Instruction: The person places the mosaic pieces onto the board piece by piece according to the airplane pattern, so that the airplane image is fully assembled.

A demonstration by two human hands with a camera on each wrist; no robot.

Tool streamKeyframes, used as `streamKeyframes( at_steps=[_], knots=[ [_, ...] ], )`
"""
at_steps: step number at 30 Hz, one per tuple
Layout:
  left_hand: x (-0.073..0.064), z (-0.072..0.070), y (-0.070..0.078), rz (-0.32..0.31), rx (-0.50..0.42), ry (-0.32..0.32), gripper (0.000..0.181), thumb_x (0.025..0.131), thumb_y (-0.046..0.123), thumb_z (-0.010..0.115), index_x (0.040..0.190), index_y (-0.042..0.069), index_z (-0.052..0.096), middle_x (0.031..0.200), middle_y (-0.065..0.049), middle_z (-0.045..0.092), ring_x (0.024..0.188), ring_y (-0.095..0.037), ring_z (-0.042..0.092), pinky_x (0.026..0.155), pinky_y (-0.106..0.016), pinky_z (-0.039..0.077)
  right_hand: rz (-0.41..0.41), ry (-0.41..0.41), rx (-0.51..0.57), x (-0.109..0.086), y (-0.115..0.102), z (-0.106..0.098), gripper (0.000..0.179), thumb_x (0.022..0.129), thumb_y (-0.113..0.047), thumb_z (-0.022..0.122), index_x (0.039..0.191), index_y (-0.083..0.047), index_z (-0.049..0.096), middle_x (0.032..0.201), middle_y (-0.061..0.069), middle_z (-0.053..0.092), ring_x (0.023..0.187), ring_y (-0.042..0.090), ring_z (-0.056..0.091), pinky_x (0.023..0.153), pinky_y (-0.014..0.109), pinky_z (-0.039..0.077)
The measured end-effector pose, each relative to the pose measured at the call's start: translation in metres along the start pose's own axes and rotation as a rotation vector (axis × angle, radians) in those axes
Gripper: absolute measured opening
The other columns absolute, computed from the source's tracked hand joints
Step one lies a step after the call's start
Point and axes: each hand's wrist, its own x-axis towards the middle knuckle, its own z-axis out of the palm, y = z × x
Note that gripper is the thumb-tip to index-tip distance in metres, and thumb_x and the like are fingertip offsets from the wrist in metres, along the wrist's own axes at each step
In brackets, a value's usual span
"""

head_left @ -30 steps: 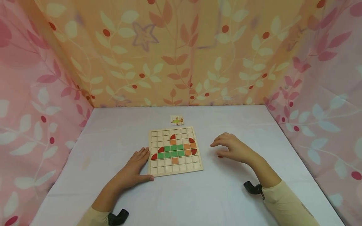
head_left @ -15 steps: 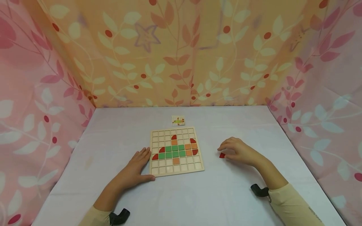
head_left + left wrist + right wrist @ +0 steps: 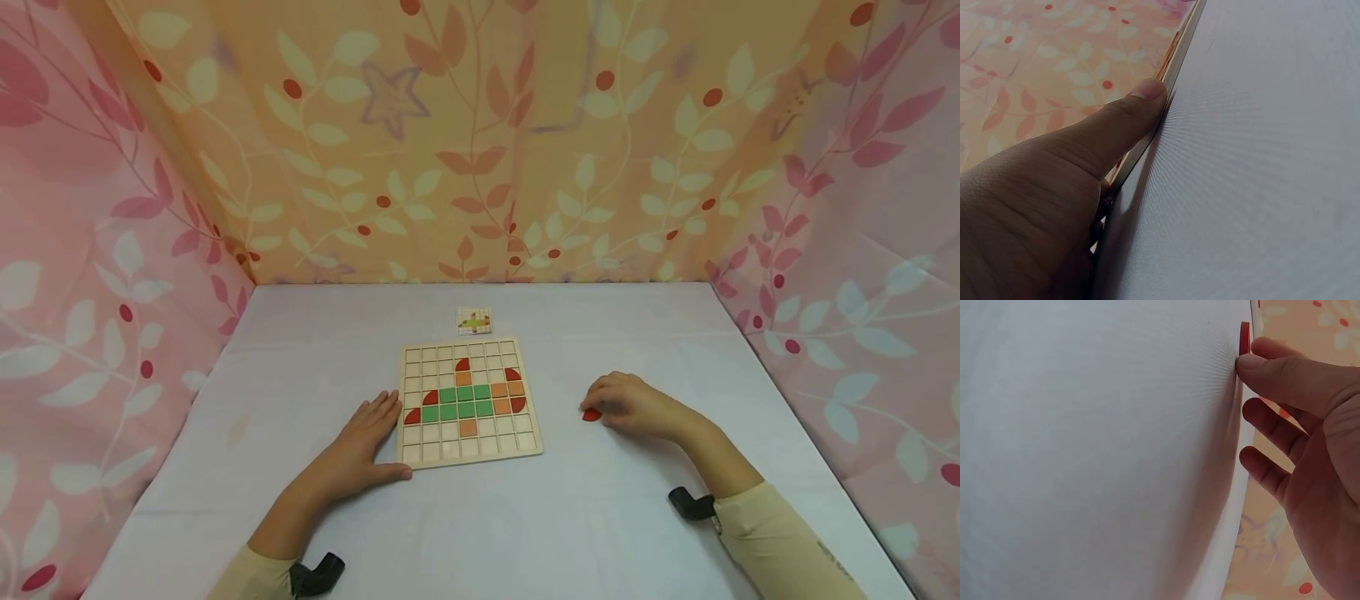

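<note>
A square wooden grid board point(image 3: 438, 446) lies flat on the table, its cells partly filled with green squares point(image 3: 457, 403), orange squares and red quarter-circle pieces. My left hand point(image 3: 352, 454) rests at the board's near left corner, fingers straight along the left side, thumb on the near edge. In the left wrist view the thumb point(image 3: 1129, 119) touches the board's rim point(image 3: 1180, 50). To the right of the board, my right hand point(image 3: 633, 406) pinches a loose red quarter-circle piece point(image 3: 591, 414) at the table surface. The right wrist view shows this red piece point(image 3: 1244, 337) edge-on between thumb and index finger.
Behind the board lies a small picture card point(image 3: 474, 321) with a coloured grid pattern. White cloth covers the table point(image 3: 510, 533). Patterned fabric point(image 3: 480, 167) stands along the back and both sides. A black device point(image 3: 692, 504) sits at each wrist.
My right hand has shifted right and down to the red piece, and its fingers have closed on it. The left hand stays at the board. The head view has shifted slightly.
</note>
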Motion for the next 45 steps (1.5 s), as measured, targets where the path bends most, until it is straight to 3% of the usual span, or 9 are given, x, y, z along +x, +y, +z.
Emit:
streamKeyframes(
  at_steps=[11,23,34,45],
  knots=[
    [0.0,0.0,0.001,-0.002,-0.004,0.001,0.12,0.076,0.068,0.079,0.163,0.008,0.023,0.172,-0.004,0.016,0.16,-0.027,0.011,0.129,-0.052,0.014,0.042,-0.061,-0.035,0.003,0.0,-0.003,0.036,0.084,-0.001,0.077,0.113,-0.021,0.077,0.112,-0.012,0.069,0.109,0.013,0.059,0.097,0.045,0.049],
    [0.001,-0.001,0.001,0.005,-0.008,-0.004,0.119,0.076,0.068,0.079,0.163,0.007,0.024,0.172,-0.005,0.016,0.16,-0.027,0.011,0.129,-0.052,0.012,0.07,-0.093,-0.037,0.004,-0.004,-0.009,0.028,0.087,-0.004,0.078,0.111,-0.019,0.078,0.11,-0.01,0.069,0.108,0.013,0.059,0.098,0.045,0.05],
    [0.0,0.0,0.0,0.004,-0.012,-0.005,0.119,0.076,0.067,0.079,0.163,0.008,0.024,0.172,-0.005,0.016,0.16,-0.027,0.01,0.129,-0.052,0.012,0.087,-0.064,-0.032,0.003,-0.001,-0.006,0.025,0.086,-0.008,0.081,0.108,-0.019,0.078,0.107,-0.012,0.068,0.106,0.011,0.06,0.096,0.04,0.054],
    [0.0,-0.002,0.001,0.006,-0.018,-0.011,0.118,0.077,0.065,0.08,0.163,0.006,0.024,0.172,-0.006,0.017,0.16,-0.028,0.011,0.129,-0.052,0.012,0.178,-0.034,0.012,0.013,-0.011,-0.007,0.022,0.087,-0.012,0.079,0.108,-0.019,0.078,0.104,-0.013,0.07,0.102,0.011,0.062,0.096,0.042,0.055]
  ],
)
